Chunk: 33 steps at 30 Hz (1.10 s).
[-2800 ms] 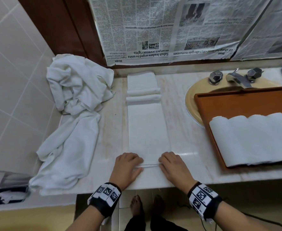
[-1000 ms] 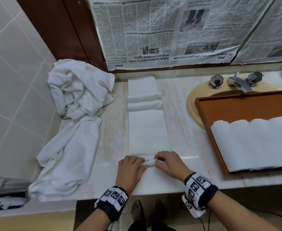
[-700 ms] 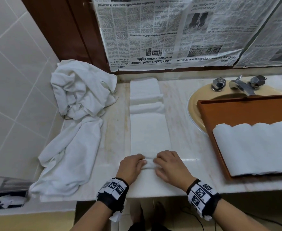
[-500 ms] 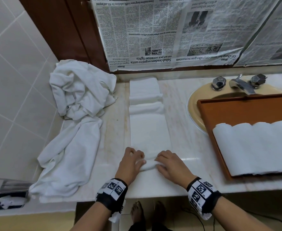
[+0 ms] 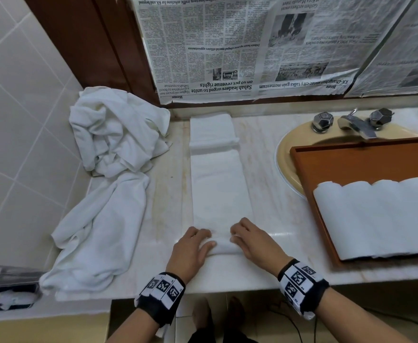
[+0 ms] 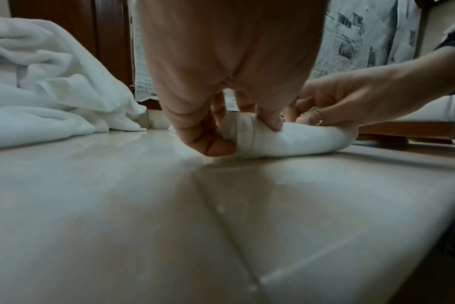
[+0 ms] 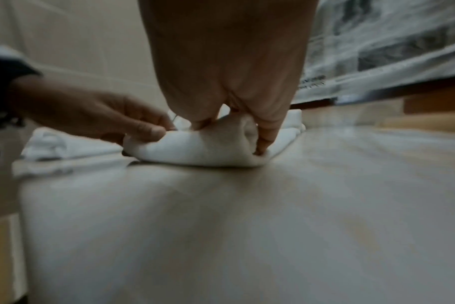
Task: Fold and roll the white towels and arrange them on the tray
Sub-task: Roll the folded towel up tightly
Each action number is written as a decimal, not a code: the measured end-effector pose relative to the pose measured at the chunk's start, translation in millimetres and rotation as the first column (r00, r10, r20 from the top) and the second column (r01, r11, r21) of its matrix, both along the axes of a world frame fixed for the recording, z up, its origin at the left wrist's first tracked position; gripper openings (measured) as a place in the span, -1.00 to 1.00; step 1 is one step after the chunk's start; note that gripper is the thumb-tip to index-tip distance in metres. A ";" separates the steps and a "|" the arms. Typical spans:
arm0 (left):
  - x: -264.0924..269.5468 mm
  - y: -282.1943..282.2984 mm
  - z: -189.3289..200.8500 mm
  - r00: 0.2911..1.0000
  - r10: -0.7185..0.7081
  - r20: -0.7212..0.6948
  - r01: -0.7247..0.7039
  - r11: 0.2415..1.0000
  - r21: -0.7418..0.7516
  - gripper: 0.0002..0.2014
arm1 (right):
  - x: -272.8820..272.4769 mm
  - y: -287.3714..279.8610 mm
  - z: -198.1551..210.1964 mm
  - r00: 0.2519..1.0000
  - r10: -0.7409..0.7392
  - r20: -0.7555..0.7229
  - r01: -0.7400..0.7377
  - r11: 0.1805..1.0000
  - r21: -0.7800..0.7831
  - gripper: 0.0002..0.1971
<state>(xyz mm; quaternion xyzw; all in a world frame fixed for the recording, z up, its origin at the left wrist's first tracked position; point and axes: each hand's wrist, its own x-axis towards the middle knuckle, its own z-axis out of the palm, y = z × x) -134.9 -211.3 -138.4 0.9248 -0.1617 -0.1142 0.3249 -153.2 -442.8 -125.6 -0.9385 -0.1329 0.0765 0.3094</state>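
two hands work one long folded towel (image 5: 219, 191) that lies in a strip from the desk's back edge toward its front edge. the left hand (image 5: 190, 251) and the right hand (image 5: 253, 246) sit side by side near the front edge, each grip curled around one end of the small roll (image 5: 224, 246) formed at the towel's near end. in the left wrist view the thumb and fingers (image 6: 269, 121) pinch the roll's left end against the desk (image 6: 143, 205); in the right wrist view the fingers (image 7: 266, 133) clasp its right end likewise. the rest of the strip lies flat beyond the hands, with a crosswise fold near the back edge. a tray (image 5: 356, 159) rests over the sink (image 5: 283, 154) at the desk's right side, carrying finished rolled towels (image 5: 381, 216) side by side, touching. a heap of loose towels (image 5: 109, 169) fills the left side of the desk, draping toward the front left corner.
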 end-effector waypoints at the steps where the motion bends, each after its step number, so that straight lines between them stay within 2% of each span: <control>1: 0.9 0.2 0.0 0.999 0.019 -0.029 -0.019 1.000 0.003 -0.73 | -2.3 -2.4 -1.7 0.998 0.047 0.034 -0.045 0.998 -0.037 -0.78; 5: 7.7 -2.1 3.3 0.991 0.048 -0.121 -0.036 0.995 0.094 -0.72 | -13.8 -7.6 -4.6 0.978 0.194 0.081 -0.170 0.956 -0.239 -0.66; 8: 8.5 -3.8 4.4 0.996 0.052 -0.074 -0.038 0.984 0.171 -0.65 | -11.3 -5.5 -1.7 0.996 0.092 -0.009 -0.093 0.988 -0.123 -0.70; 11: -1.0 -4.9 1.1 0.997 -0.075 -0.006 0.075 0.993 0.090 -0.50 | -6.5 -1.8 0.4 0.996 0.037 -0.079 -0.041 0.997 -0.058 -0.72; 13: -7.7 -1.6 -3.6 0.988 -0.150 0.021 0.148 0.985 0.085 -0.48 | -5.9 -1.4 -0.5 0.995 0.004 -0.103 -0.008 0.999 -0.036 -0.72; 18: -9.7 0.0 -5.3 0.995 -0.095 0.008 0.094 0.994 0.059 -0.49 | -4.8 -2.2 6.1 0.981 -0.121 -0.153 0.124 0.992 0.010 -0.81; 20: -6.3 -3.1 0.8 0.999 -0.039 -0.036 0.040 0.998 0.037 -0.58 | -6.9 -0.9 7.6 0.985 -0.106 -0.138 0.108 0.994 0.009 -0.83; 22: -3.6 -4.2 6.5 0.995 -0.008 -0.100 0.012 0.999 0.045 -0.59 | -9.6 0.3 8.3 0.994 -0.082 -0.075 0.078 0.995 -0.064 -0.81; 25: -0.4 -3.5 8.0 0.979 -0.020 -0.205 0.033 0.998 0.062 -0.36 | -15.9 0.3 9.2 0.987 0.026 0.157 0.010 0.975 -0.224 -0.76; 26: 0.8 -3.3 7.7 0.973 -0.011 -0.231 0.025 0.998 0.059 -0.28 | -19.2 1.0 10.3 0.980 0.081 0.183 -0.028 0.962 -0.273 -0.75; 28: 3.8 -3.2 7.5 0.967 0.028 -0.254 -0.013 0.998 0.059 -0.24 | -23.6 3.0 7.8 0.970 0.167 0.177 -0.094 0.928 -0.361 -0.67; 30: 4.4 -2.9 8.5 0.968 0.058 -0.245 -0.047 0.998 0.052 -0.28 | -26.1 3.1 5.2 0.976 0.192 0.105 -0.140 0.915 -0.378 -0.65; 33: -0.7 -1.0 6.0 0.992 0.023 -0.127 -0.018 0.999 0.043 -0.38 | -18.1 -0.8 3.9 0.994 0.111 -0.003 -0.109 0.968 -0.227 -0.68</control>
